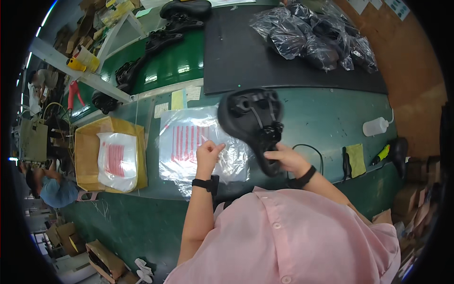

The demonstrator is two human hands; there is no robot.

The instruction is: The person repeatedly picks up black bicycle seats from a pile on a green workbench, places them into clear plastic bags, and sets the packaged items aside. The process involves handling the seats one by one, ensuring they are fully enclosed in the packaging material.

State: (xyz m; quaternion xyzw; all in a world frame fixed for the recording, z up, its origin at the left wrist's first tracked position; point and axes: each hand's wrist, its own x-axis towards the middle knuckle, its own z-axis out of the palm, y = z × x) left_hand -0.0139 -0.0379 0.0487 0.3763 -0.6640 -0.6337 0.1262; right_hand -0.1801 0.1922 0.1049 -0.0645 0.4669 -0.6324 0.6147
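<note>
My right hand [291, 160] grips a black bicycle saddle [234, 120] by its narrow nose. The saddle is tilted up above the bench, its underside with rails and clamp facing me. To the left, a stack of clear plastic bags [182, 163] with red printed lines lies flat on the bench. My left hand [208, 154] is over these bags, its fingers curled together. A small pale tip shows at those fingers; whether it is part of a bag or something else I cannot make out.
A yellow bin [85, 161] with more printed bags stands at left. Saddles [163, 41] line the green surface behind. Bagged saddles [312, 40] lie on the black mat [231, 61]. At right are a white bottle [376, 127] and a yellow cloth [357, 161].
</note>
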